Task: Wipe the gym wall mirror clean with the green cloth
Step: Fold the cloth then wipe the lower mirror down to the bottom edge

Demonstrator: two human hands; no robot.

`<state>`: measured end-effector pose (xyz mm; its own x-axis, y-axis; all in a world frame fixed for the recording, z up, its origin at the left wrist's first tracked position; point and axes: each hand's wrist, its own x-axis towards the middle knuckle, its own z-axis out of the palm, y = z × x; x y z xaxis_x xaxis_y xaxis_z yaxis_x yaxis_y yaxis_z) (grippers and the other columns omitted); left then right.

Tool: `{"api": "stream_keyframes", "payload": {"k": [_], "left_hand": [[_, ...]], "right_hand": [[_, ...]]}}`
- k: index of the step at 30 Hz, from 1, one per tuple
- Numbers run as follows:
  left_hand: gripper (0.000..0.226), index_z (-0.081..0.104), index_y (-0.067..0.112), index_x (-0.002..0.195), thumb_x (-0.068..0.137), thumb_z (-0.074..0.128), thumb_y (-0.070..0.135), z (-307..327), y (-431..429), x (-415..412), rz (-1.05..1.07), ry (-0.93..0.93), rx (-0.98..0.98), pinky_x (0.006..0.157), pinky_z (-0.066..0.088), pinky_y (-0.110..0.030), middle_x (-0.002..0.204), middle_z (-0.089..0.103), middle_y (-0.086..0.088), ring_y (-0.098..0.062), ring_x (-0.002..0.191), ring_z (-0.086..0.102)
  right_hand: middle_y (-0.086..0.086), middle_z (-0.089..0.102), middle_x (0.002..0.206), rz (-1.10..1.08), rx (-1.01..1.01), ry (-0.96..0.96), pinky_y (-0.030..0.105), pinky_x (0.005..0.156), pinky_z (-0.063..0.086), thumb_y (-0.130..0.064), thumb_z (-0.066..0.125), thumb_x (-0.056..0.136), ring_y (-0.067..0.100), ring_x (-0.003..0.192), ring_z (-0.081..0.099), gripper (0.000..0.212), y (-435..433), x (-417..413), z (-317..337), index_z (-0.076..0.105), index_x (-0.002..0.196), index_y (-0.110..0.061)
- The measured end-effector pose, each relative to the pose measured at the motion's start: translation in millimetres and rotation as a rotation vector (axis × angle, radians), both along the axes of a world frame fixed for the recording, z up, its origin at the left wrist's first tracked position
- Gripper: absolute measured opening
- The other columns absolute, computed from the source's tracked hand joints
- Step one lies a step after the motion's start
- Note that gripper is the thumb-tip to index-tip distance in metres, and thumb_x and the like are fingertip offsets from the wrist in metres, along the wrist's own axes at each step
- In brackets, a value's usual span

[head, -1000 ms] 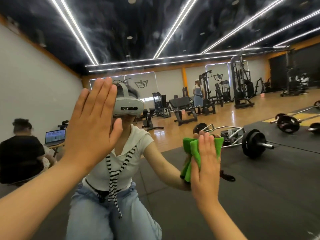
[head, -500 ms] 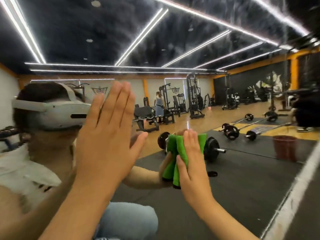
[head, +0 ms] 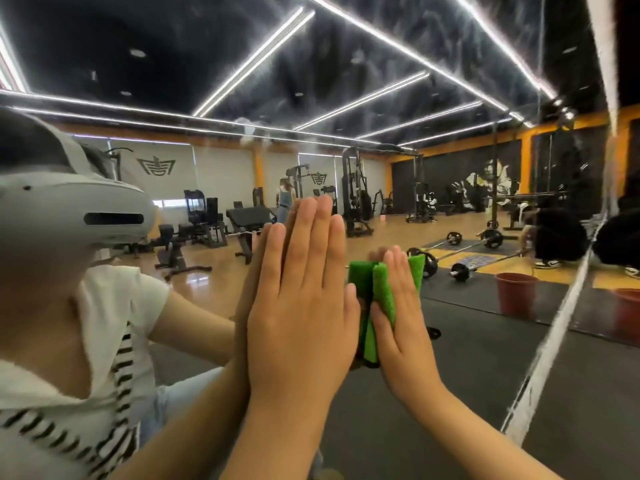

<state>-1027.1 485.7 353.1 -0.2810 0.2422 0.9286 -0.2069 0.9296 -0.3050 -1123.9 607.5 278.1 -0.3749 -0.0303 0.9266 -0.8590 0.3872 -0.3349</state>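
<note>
Fingers straight and together, the right hand (head: 398, 327) presses the green cloth (head: 383, 289) flat on the gym mirror (head: 433, 109) beside the flat-palmed left hand (head: 301, 306); hazy streaks (head: 250, 133) above suggest much wiping possibly remains.

A red bucket (head: 515, 294) stands on black mats (head: 485, 358), near a barbell (head: 460, 271) lying on the floor. Farther back, on the wood floor (head: 207, 282), stand a black bench (head: 247, 216) and a tall cable machine (head: 353, 199), with a person (head: 285, 199) between them. White light strips (head: 360, 98) cross the dark ceiling. A grey headset (head: 76, 216) sits at the left edge.
</note>
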Motion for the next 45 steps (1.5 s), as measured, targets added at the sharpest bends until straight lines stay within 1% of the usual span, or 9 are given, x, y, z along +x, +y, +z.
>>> {"api": "stream_keyframes", "payload": {"k": [10,17,23,27,30,36,39,41,45], "left_hand": [[0.072,0.009,0.004,0.160,0.100,0.028,0.038,-1.3,3.4,-0.1,0.102,-0.026,-0.020,0.125,-0.005,-0.046,0.168,0.002,-0.015,-0.028,0.156,0.002],[0.077,0.013,0.004,0.160,0.094,0.043,0.030,-42.1,32.2,-20.8,0.039,-0.071,-0.008,0.125,0.001,-0.048,0.168,0.007,-0.015,-0.028,0.155,0.007],[0.079,0.018,0.000,0.158,0.092,0.045,0.033,-95.8,47.8,-39.2,0.121,-0.205,-0.131,0.126,0.000,-0.044,0.167,0.012,-0.016,-0.028,0.155,0.010],[0.076,0.011,0.001,0.159,0.096,0.036,0.034,-102.2,50.1,-40.7,0.175,-0.194,-0.138,0.126,-0.002,-0.045,0.168,0.007,-0.016,-0.028,0.155,0.007],[0.076,0.009,0.002,0.160,0.096,0.034,0.035,-103.5,48.1,-41.2,0.186,-0.189,-0.133,0.126,-0.004,-0.045,0.168,0.004,-0.016,-0.028,0.155,0.004],[0.075,0.009,0.004,0.160,0.097,0.033,0.037,-105.2,46.7,-42.2,0.184,-0.172,-0.130,0.126,-0.002,-0.044,0.168,0.005,-0.014,-0.027,0.156,0.005],[0.075,0.008,0.004,0.160,0.097,0.033,0.036,-105.5,47.6,-43.0,0.198,-0.168,-0.134,0.126,-0.003,-0.044,0.168,0.005,-0.014,-0.027,0.156,0.004],[0.075,0.006,0.005,0.160,0.098,0.032,0.037,-106.1,48.6,-43.5,0.201,-0.175,-0.131,0.126,-0.004,-0.044,0.168,0.003,-0.013,-0.027,0.156,0.003],[0.075,0.008,0.006,0.160,0.098,0.035,0.036,-106.7,48.9,-43.4,0.193,-0.161,-0.129,0.126,-0.002,-0.045,0.168,0.006,-0.013,-0.026,0.156,0.003]], "right_hand": [[-0.004,0.012,0.167,-0.045,-0.094,0.038,0.033,0.125,0.007,-0.026,0.034,0.103,0.018,0.154,0.010,0.059,-3.7,-15.5,-23.2,0.014,0.158,-0.015],[-0.018,0.005,0.166,-0.046,-0.145,0.006,0.032,0.124,0.009,-0.034,0.031,0.106,0.015,0.154,0.010,0.058,16.9,-35.9,-63.7,0.010,0.159,-0.029],[-0.014,0.012,0.166,-0.004,-0.287,-0.177,0.038,0.124,0.011,-0.049,0.025,0.105,0.017,0.154,0.010,0.058,39.9,-56.3,-141.9,0.005,0.159,-0.038],[-0.006,0.015,0.167,-0.013,-0.452,-0.291,0.046,0.124,0.010,-0.031,0.032,0.100,0.015,0.154,0.008,0.062,38.5,-61.7,-174.3,0.011,0.159,-0.029],[-0.009,0.009,0.167,-0.057,-0.545,-0.367,0.043,0.125,0.005,-0.034,0.029,0.100,0.009,0.154,0.001,0.060,25.8,-54.7,-150.7,0.011,0.156,-0.028],[-0.018,0.000,0.165,0.016,-0.170,-0.059,0.033,0.124,0.004,-0.029,0.032,0.102,0.013,0.154,0.002,0.066,34.2,-54.9,-137.1,-0.002,0.158,-0.037],[-0.022,0.005,0.164,0.024,-0.417,-0.244,0.041,0.126,0.005,-0.028,0.032,0.101,0.006,0.153,0.003,0.064,58.1,-83.3,-162.4,0.004,0.155,-0.047],[-0.015,0.006,0.165,0.013,-0.602,-0.426,0.047,0.125,0.005,-0.026,0.032,0.101,0.002,0.152,-0.001,0.061,50.0,-77.9,-163.3,0.005,0.153,-0.039],[-0.012,0.001,0.167,0.072,-0.268,-0.122,0.040,0.125,0.003,-0.027,0.033,0.101,0.017,0.155,0.001,0.065,13.7,-31.4,-142.6,0.003,0.159,-0.025]]}}
